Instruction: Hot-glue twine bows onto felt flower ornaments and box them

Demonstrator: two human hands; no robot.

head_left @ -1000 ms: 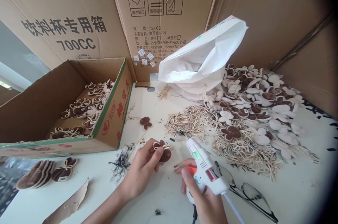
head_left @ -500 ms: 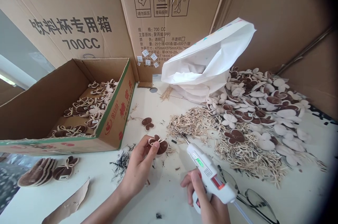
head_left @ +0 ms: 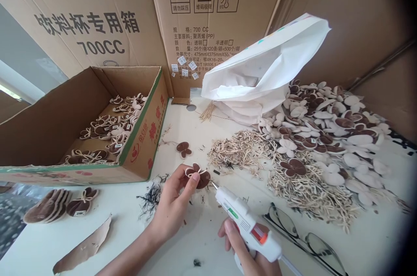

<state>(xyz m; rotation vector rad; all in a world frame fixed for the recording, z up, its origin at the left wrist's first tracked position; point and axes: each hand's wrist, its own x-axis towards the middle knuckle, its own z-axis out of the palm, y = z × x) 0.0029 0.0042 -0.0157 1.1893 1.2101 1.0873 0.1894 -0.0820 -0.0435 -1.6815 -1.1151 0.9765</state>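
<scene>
Pinched between the thumb and fingers of my left hand [head_left: 176, 198] is a brown fabric bow piece [head_left: 202, 179] with a thin cream cord bow on it. My right hand [head_left: 243, 245] grips a white hot glue gun [head_left: 244, 219], its metal nozzle close to the right edge of the held piece; I cannot tell whether they touch. Another brown petal-shaped piece [head_left: 183, 149] lies on the table just beyond my left hand. Right of the glue gun spreads a heap of small cream cord bows [head_left: 312, 193], with a brown piece [head_left: 293, 167] lying on top.
A low cardboard box [head_left: 156, 115] at left holds several finished bow pieces. A white bag [head_left: 260, 76] and a pile of brown and cream fabric pieces [head_left: 355, 137] stand behind right. Eyeglasses [head_left: 306, 241] lie beside the glue gun. Stacked brown pieces [head_left: 48, 206] and torn cardboard [head_left: 84, 245] lie front left.
My right hand has brought the glue gun leftward, its nozzle leaving the cord heap and coming near the held piece. My left hand keeps its pinch. The view has shifted slightly.
</scene>
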